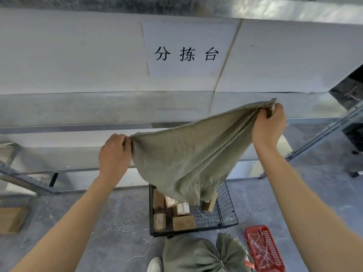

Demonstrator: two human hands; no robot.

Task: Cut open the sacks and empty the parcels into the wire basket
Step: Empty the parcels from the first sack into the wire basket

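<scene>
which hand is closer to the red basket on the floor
Right. The right hand grips the sack up on the side of the red basket; the left hand grips it farther left.

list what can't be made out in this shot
In the head view:
held sack: its cloth hides whether anything remains inside.
basket: the held sack covers its far part.
tied sack: contents hidden; cut off by bottom edge.
red tray: thin pieces inside too small to identify.

a red basket [255, 228] on the floor; a paper sign [186, 50] on the wall.
</scene>
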